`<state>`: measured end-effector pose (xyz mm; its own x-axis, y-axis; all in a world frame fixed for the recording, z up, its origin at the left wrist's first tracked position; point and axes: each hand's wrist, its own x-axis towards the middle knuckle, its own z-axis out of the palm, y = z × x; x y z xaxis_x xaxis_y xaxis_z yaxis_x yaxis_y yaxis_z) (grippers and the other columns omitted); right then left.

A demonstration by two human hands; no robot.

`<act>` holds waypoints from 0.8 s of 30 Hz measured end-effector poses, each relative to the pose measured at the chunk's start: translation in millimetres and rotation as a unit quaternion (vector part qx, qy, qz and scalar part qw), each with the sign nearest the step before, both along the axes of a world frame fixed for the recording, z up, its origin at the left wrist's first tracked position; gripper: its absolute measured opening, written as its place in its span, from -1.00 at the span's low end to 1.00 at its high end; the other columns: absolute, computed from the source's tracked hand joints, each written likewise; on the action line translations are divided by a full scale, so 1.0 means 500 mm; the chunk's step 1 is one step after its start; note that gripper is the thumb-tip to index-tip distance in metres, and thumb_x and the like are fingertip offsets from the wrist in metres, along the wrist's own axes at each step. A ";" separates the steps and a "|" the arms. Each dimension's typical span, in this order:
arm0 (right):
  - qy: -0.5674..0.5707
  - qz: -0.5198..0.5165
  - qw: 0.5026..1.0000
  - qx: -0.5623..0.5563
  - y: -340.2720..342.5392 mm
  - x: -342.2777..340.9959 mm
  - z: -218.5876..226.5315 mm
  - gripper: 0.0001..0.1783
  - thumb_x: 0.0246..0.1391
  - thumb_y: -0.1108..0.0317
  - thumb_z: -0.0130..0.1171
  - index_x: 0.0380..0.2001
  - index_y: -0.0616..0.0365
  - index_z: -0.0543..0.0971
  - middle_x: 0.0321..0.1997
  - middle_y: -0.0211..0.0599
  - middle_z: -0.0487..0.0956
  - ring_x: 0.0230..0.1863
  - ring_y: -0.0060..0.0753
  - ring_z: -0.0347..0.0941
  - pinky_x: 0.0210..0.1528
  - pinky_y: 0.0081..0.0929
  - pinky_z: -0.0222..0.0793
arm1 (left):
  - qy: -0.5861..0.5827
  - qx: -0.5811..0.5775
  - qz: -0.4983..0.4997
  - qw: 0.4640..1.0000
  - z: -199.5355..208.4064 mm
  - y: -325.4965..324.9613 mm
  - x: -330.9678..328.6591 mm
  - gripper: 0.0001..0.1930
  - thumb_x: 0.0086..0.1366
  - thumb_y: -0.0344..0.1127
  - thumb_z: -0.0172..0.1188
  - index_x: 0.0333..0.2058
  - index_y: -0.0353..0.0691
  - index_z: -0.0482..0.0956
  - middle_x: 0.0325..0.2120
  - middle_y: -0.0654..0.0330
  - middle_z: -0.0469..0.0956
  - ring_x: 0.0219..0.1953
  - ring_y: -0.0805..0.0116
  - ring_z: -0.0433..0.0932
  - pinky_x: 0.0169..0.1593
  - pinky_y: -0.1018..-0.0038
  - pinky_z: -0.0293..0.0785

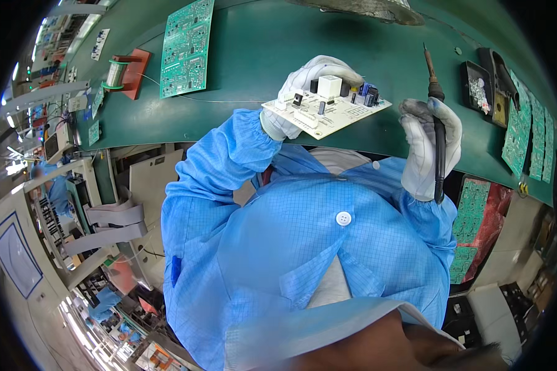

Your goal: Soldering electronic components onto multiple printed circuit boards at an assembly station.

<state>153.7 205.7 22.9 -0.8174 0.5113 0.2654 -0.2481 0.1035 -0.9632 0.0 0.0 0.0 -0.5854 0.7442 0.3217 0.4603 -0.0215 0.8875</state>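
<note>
A white circuit board [334, 117] with black, blue and white components on its upper face is held over the near edge of the green bench. Gloved in white, my left hand [297, 86] grips this board from its left and far side. To the right, my right hand [428, 133], also gloved and dirty at the fingertips, is closed around the dark handle of a soldering iron [438, 123]. The iron stands nearly upright, its tip pointing away from me and apart from the board.
A solder wire spool [115, 74] on a red stand sits at left, its wire trailing across the green bench [247, 55]. A green board panel [187, 49] lies beside it. At right are a black tray [478, 86], a soldering iron holder [498, 68] and several green boards [518, 127].
</note>
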 end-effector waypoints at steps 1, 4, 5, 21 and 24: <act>0.001 -0.003 1.000 -0.006 0.001 -0.001 0.000 -0.51 0.15 0.63 0.32 0.14 0.19 0.45 -0.04 -0.03 0.68 -0.05 -0.34 0.67 -0.01 -0.47 0.63 | -0.013 0.004 0.007 1.000 0.000 0.002 0.004 -0.49 0.13 -0.10 0.51 0.04 -0.06 0.64 -0.02 0.16 0.64 0.06 0.16 0.60 0.20 0.25 0.55; -0.001 -0.006 1.000 0.001 0.001 0.001 0.001 -0.54 0.18 0.62 0.29 0.14 0.21 0.45 -0.04 -0.01 0.68 -0.05 -0.31 0.67 -0.02 -0.43 0.64 | 0.007 0.016 0.017 1.000 0.002 0.006 0.008 -0.53 0.12 -0.15 0.54 0.00 -0.08 0.65 -0.06 0.15 0.65 0.00 0.16 0.62 0.12 0.27 0.58; -0.006 -0.009 1.000 0.004 0.002 0.000 0.000 -0.56 0.20 0.60 0.27 0.14 0.22 0.45 -0.05 0.00 0.68 -0.05 -0.30 0.67 -0.01 -0.41 0.64 | 0.027 0.016 0.020 0.999 0.006 0.008 0.007 -0.53 0.11 -0.15 0.54 -0.01 -0.09 0.66 -0.08 0.14 0.66 -0.02 0.15 0.63 0.09 0.27 0.60; -0.042 -0.010 0.979 0.201 0.007 -0.032 -0.072 -0.68 0.16 0.65 0.29 -0.01 0.26 0.57 -0.13 -0.18 0.69 -0.21 -0.45 0.66 -0.14 -0.48 0.57 | 0.271 -0.437 0.036 0.857 0.148 0.001 -0.095 -0.27 0.04 0.14 0.47 0.15 -0.07 0.56 -0.07 -0.08 0.60 -0.08 -0.11 0.64 -0.02 0.08 0.59; -0.027 -0.021 0.973 0.230 0.023 -0.032 -0.064 -0.69 0.13 0.64 0.32 -0.04 0.26 0.60 -0.16 -0.18 0.69 -0.29 -0.46 0.65 -0.20 -0.50 0.57 | 0.332 -0.244 0.153 0.898 0.144 -0.033 -0.092 -0.52 0.13 -0.11 0.46 -0.02 -0.20 0.60 -0.10 -0.09 0.60 -0.10 -0.08 0.64 -0.10 0.14 0.62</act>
<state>137.7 217.2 -9.2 -0.8172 0.3823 0.4312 -0.1846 0.5353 -0.8243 -45.9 -16.5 71.8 -0.5862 0.7279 0.3556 0.8098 0.5130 0.2847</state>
